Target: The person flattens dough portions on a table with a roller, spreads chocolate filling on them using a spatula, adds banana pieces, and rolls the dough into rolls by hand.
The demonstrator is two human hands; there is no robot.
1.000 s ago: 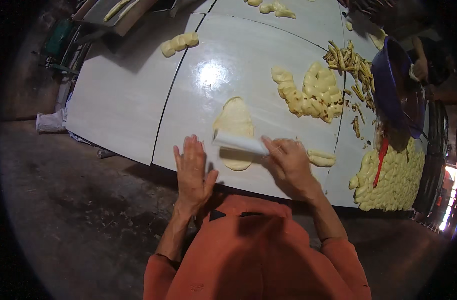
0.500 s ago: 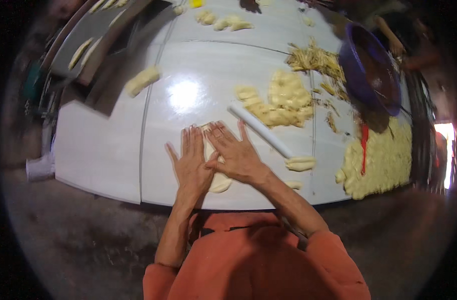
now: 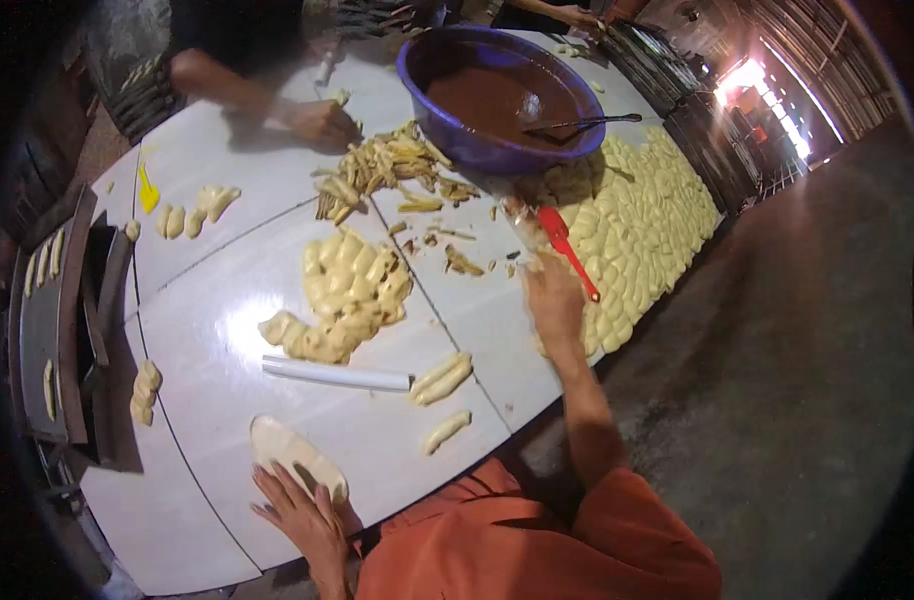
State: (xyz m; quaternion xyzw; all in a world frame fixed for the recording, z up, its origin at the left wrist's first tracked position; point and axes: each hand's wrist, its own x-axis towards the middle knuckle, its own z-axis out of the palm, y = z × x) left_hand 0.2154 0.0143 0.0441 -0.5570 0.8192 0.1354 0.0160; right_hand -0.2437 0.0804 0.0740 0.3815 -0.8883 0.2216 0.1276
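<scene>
My left hand (image 3: 302, 515) lies with fingers spread on the near part of a flattened oval of pale dough (image 3: 292, 447), close to the table's front edge. My right hand (image 3: 557, 305) is stretched out to the right, beside a red spatula (image 3: 569, 252). Its fingertips are blurred, and whether they hold anything is unclear. The spatula rests on a broad spread of small pale dough pieces (image 3: 642, 230). A white rolling pin (image 3: 337, 373) lies beyond the flattened dough. Short dough rolls (image 3: 442, 378) sit at its right end.
A purple basin (image 3: 502, 150) of brown paste, a dark-handled utensil (image 3: 582, 122) in it, stands at the back. Before it lie yellow-brown strips (image 3: 387, 175) and a dough heap (image 3: 352, 290). Metal trays (image 3: 52, 330) stand at left. A co-worker's hand (image 3: 322, 122) is across the table.
The view has swung right. My right hand has left the dough and reached right to the red spatula, while my left hand stays on the dough, which now shows as a flat oval.
</scene>
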